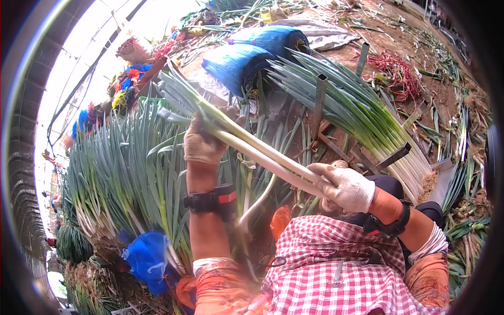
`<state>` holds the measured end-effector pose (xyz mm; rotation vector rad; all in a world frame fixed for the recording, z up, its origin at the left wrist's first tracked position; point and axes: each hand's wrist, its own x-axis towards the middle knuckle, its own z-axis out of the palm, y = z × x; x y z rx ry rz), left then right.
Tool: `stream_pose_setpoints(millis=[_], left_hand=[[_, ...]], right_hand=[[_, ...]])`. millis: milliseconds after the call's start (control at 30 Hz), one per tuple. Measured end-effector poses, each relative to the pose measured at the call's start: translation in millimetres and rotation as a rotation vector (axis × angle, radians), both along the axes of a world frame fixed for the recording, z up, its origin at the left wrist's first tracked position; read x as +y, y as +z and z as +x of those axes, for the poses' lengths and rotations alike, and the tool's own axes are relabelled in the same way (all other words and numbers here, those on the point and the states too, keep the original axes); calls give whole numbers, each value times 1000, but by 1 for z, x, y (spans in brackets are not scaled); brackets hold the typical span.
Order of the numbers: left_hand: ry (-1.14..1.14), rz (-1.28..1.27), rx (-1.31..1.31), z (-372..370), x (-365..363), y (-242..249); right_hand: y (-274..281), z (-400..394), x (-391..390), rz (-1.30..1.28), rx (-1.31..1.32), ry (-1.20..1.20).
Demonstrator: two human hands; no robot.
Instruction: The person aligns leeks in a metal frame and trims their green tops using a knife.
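Across the middle of the frame, long green onions (257, 152) slant down to the right; of the gloved hands, the left hand (205, 140) grips their leafy part and the right hand (346, 188) their white end. A bundle (362, 118) leans among metal posts at upper right, near red strands (396, 76). A dense stack of onions (131, 168) fills the left, above blue netting (147, 260). A checked apron (325, 262) shows at bottom centre.
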<state>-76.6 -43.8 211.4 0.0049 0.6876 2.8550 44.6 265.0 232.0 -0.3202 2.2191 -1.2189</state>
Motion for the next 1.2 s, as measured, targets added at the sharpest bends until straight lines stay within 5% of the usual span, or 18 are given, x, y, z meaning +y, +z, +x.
stream_pose_setpoints(millis=[100,133,233,367,433,500,567,700,867,967,1033,1167,1200], left_hand=[[59,168,-98,-13,12,-16],[182,51,-163,-13,26,-10],[20,128,-14,-24,30,-27],[332,-65,-122,-3,76,17],[345,-153,-52,-11,72,8],[369,-280,-10,-10,82,20],[435,-230,36,-10,101,29],[435,-285,61,-1,133,34],[-8,47,152,-13,145,32],[-127,-33,251,-38,156,25],[-69,45,82,-49,183,29],[-189,-153,285,-71,266,48],[-70,-235,157,-73,295,55]], right_hand=[[10,7,-4,-81,-190,15],[10,10,-3,-142,-260,18],[-8,13,1,-54,77,33],[5,11,23,-176,-309,-34],[0,20,23,13,108,-21],[9,26,20,-85,53,-24],[31,37,19,148,150,-33],[1,46,47,105,336,-133],[16,62,97,238,430,-124],[25,81,127,358,420,-177],[29,88,150,508,364,-211],[21,95,228,663,700,-376],[35,95,246,842,657,-347]])
